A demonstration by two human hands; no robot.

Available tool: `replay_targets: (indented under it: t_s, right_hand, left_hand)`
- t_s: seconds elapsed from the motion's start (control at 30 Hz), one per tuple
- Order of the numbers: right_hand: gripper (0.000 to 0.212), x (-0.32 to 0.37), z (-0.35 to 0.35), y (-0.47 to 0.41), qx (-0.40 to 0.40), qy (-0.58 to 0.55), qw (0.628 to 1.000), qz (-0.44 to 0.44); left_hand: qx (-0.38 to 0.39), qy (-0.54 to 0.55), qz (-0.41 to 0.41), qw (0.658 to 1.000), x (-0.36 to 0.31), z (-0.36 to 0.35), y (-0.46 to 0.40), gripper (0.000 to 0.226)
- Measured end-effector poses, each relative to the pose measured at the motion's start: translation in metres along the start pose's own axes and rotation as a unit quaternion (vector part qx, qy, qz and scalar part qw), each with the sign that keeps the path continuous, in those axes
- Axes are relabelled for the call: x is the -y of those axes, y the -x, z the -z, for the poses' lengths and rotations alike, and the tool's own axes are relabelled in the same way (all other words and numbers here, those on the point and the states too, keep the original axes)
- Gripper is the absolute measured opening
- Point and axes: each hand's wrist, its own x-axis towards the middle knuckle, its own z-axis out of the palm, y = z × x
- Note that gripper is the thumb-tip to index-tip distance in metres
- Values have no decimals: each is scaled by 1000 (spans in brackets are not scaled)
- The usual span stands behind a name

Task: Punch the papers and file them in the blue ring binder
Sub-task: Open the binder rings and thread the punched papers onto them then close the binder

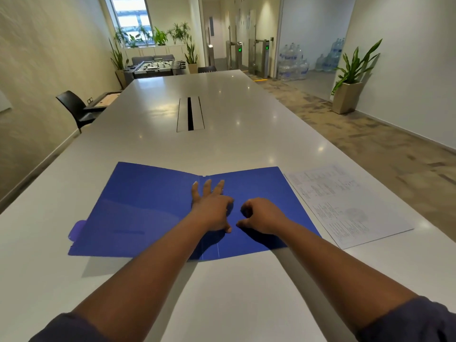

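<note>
Two bare forearms with dark sleeves pushed up reach forward from the near edge of the white tabletop (246, 144) onto the blue ring binder (138, 208), which lies opened flat close to that near edge. The left hand (212, 206) rests palm-down on the binder's centre fold, fingers spread and straight, gripping nothing. Just to its right, on the binder's right-hand cover, the right hand (261, 215) is loosely curled, fingers bent under and thumb pointing toward the left hand; whether it pinches anything cannot be told. The two hands are near each other but apart. At the binder's left near corner a small purple tab (76, 229) sticks out from under the cover. Immediately right of the binder, edge almost touching it, lies a printed sheet of paper (345, 206), flat and slightly skewed. Beyond the binder, in the middle of the tabletop, is a long cable slot (190, 114). Farther left of the binder, off the tabletop, stands a black chair (76, 108).
</note>
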Motion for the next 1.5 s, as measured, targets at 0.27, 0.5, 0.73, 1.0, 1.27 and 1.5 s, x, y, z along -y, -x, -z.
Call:
replay_targets:
  t_s: [0.27,0.5,0.73,1.0,1.27,1.5]
  right_hand:
    - [31,-33,27,19,-27,32,998,-53]
    - [20,-86,54,41,-85,20,989,-117]
    - [30,-148,76,66,-207,22,948,-242]
    - [32,-186,97,85,-254,79,900,-346]
    - [63,-207,112,88,-124,68,871,-470]
    - [78,-215,134,89,-116,19,861,-495]
  left_hand:
    - [53,-84,-110,989,-51,15,-22,45]
    - [-23,83,-206,975,-116,11,-42,20]
    - [-46,190,-230,953,-165,-2,-58,43]
    - [-86,122,-211,966,-184,-13,-78,49]
    - [-81,84,-178,977,-197,-9,-81,50]
    - [-80,100,-170,977,-198,-10,-80,52]
